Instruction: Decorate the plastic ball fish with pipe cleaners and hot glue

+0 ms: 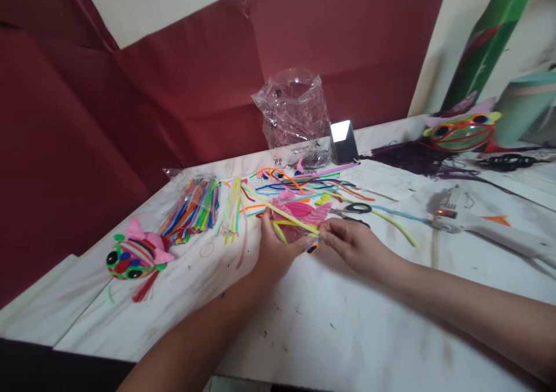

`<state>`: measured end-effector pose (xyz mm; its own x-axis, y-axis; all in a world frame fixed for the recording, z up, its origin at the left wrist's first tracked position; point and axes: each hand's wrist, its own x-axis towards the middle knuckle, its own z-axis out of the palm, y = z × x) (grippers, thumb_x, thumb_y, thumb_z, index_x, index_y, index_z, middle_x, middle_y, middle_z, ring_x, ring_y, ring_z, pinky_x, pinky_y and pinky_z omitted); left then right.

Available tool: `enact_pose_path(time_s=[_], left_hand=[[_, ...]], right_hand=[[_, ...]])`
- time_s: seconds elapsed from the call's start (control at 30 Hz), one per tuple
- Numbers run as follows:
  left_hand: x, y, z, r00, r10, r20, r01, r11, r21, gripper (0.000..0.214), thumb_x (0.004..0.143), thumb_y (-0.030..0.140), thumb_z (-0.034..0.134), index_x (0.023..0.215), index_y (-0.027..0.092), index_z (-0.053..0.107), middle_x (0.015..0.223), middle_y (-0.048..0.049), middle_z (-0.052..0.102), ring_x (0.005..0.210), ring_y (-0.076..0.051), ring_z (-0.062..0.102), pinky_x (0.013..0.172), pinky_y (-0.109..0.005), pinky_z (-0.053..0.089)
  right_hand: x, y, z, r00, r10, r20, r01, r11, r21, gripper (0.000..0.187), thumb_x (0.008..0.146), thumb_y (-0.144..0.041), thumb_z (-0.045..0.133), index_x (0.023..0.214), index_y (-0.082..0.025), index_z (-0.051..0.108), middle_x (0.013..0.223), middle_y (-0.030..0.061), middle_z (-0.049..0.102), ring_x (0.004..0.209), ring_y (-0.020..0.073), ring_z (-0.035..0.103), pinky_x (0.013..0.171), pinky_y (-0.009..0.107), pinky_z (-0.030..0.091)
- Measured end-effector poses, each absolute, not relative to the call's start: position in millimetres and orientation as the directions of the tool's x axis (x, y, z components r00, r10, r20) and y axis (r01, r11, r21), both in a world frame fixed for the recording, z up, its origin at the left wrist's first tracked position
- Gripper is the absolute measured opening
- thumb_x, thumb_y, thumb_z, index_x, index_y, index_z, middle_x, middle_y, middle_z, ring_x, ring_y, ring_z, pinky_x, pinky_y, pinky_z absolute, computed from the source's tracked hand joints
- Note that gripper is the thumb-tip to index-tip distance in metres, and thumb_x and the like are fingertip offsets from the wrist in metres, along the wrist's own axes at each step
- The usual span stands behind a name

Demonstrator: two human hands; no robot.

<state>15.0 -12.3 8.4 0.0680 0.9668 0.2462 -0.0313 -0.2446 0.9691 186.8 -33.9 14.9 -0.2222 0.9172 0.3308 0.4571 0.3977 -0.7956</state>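
Observation:
My left hand (280, 244) is closed around a craft figure (319, 213) with pink ridged fins and a clear body, much of it hidden by my fingers. A yellow pipe cleaner (290, 213) runs slantwise across the figure. Its lower right end sits pinched between the thumb and fingertips of my right hand (354, 240). Just behind that hand lies a pair of black-handled scissors (358, 208). Loose pipe cleaners (299, 184) in many colours spread behind the figure, and yellow ones (234, 207) lie to the left.
At left stand a finished-looking colourful fish figure (134, 256) and a bag of pipe cleaners (191, 209). A hot glue gun (460, 215) lies right. Behind are a clear plastic bag (297, 114), a dark boxy device (344, 143), paper (386, 179) and another fish figure (463, 131).

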Motion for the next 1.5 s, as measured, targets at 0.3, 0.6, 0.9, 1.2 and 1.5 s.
enact_pose_path(time_s=[0.3, 0.6, 0.9, 1.2, 1.5], left_hand=[[19, -20, 19, 0.076, 0.981, 0.176, -0.073, -0.171, 0.983, 0.097, 0.05, 0.026, 0.087, 0.133, 0.023, 0.037, 0.123, -0.0121, 0.061, 0.112, -0.029, 0.062, 0.089, -0.038, 0.052], [15, -17, 20, -0.03, 0.995, 0.094, -0.067, -0.096, 0.993, 0.073, 0.059, 0.023, 0.081, 0.123, 0.024, 0.048, 0.107, -0.0055, 0.068, 0.099, -0.025, 0.066, 0.085, -0.036, 0.054], [20, -23, 19, -0.002, 0.983, 0.184, -0.068, -0.184, 0.981, 0.09, 0.048, 0.023, 0.087, 0.126, 0.022, 0.043, 0.11, -0.0081, 0.065, 0.113, -0.029, 0.06, 0.095, -0.041, 0.049], [20, -21, 23, 0.028, 0.989, 0.143, -0.111, -0.139, 0.984, 0.084, 0.054, 0.02, 0.081, 0.126, 0.02, 0.039, 0.119, -0.0113, 0.063, 0.107, -0.025, 0.064, 0.09, -0.036, 0.052], [19, -20, 20, 0.01, 0.982, 0.187, -0.116, -0.184, 0.976, 0.087, 0.052, 0.021, 0.083, 0.127, 0.02, 0.04, 0.117, -0.0108, 0.063, 0.107, -0.025, 0.064, 0.089, -0.036, 0.052]], right_hand=[[191, -34, 22, -0.125, 0.988, 0.089, 0.242, 0.118, -0.963, 0.043, 0.074, -0.055, 0.061, 0.049, -0.022, 0.048, 0.046, -0.002, 0.048, 0.044, 0.0113, 0.041, 0.046, 0.026, 0.033], [187, -36, 12, -0.027, 0.905, 0.425, 0.328, 0.409, -0.851, 0.023, 0.082, -0.041, 0.058, 0.073, -0.02, 0.062, 0.058, 0.0004, 0.061, 0.053, 0.0145, 0.056, 0.05, 0.026, 0.045], [190, -43, 10, -0.39, 0.517, 0.762, 0.687, 0.715, -0.133, 0.021, 0.093, -0.019, 0.043, 0.093, -0.018, 0.064, 0.077, 0.0088, 0.069, 0.069, 0.0191, 0.063, 0.057, 0.028, 0.048], [190, -36, 12, -0.002, 0.887, 0.463, 0.331, 0.437, -0.836, 0.022, 0.087, -0.036, 0.053, 0.071, -0.021, 0.057, 0.057, -0.0009, 0.059, 0.051, 0.0136, 0.055, 0.048, 0.025, 0.045], [185, -39, 5, -0.036, 0.833, 0.553, 0.447, 0.508, -0.736, 0.013, 0.082, -0.03, 0.056, 0.081, -0.02, 0.064, 0.064, 0.0014, 0.066, 0.057, 0.0152, 0.059, 0.051, 0.026, 0.046]])
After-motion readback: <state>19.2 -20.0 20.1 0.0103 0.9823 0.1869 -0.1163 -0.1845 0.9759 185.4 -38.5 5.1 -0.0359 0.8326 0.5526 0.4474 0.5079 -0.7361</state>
